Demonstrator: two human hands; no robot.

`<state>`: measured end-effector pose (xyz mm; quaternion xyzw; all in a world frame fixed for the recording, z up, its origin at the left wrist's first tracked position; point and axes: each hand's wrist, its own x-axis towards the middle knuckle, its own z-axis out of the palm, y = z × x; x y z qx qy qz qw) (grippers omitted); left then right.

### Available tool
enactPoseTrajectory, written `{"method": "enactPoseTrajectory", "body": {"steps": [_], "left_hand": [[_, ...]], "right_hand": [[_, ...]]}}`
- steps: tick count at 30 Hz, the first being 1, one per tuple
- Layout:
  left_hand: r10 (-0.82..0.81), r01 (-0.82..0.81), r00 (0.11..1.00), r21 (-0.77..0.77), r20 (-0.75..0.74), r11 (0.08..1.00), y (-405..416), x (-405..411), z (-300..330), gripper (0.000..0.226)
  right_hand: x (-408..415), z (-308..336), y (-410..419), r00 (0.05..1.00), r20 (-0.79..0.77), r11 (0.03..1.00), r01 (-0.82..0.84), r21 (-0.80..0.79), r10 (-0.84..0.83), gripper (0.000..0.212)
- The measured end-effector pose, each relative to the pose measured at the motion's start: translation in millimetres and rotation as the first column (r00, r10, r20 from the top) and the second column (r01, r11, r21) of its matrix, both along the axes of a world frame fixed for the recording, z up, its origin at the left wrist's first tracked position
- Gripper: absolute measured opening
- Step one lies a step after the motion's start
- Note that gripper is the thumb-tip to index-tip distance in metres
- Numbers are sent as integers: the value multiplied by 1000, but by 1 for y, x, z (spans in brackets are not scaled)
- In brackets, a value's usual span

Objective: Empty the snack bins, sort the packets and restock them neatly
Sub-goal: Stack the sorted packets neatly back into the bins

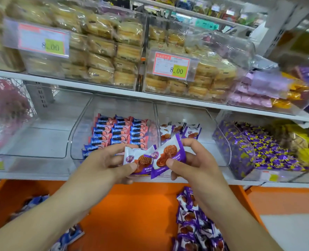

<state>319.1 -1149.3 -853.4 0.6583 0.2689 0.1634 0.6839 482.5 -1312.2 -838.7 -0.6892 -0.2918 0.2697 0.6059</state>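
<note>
Waffle packets are what we've got in hand right now, so we're in the restock stage. Going left to right: way left of our fingers is a clear bin (41,134) with nothing in it that we can see, then the bin of blue-and-pink packets (120,132), already lined up in tidy rows just behind our left hand (103,163). That hand pinches one waffle packet (138,161), thumb on top. Our right hand (191,160) grips a second waffle packet (170,155), tilted, touching the first. Right behind those fingers sits the waffle bin (184,131), only a few packets standing at the back. Below our right wrist, a pile of the same packets (195,227) waits on the orange surface (132,211). Next move, we reckon: square up the two packets and stand them in a row in that bin.
</note>
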Motion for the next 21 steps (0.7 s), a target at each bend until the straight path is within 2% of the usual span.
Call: {"method": "enactPoseTrajectory", "body": {"steps": [3,10,13,16,18,21], "left_hand": [[1,-1,1000,-17,10,1000,-6,2,-1,33],[12,-9,999,-49,53,999,-21,8,5,33],[-39,37,997,31,60,999,-30,9,9,33],[-41,36,999,136,30,990,-37,12,9,43],[-14,8,999,145,41,989,-37,14,8,45],[-36,32,999,190,21,981,-37,15,7,51]], "right_hand": [[-5,0,0,999,-32,999,13,34,-12,43],[-10,-2,-7,998,59,997,-9,-82,14,22],[-14,-5,-7,987,159,990,25,-139,-3,16],[-16,-9,-8,984,179,986,24,-166,6,17],[-15,-9,-9,975,221,982,48,-181,-7,27],[-11,-5,-14,937,346,976,18,-216,59,59]]}}
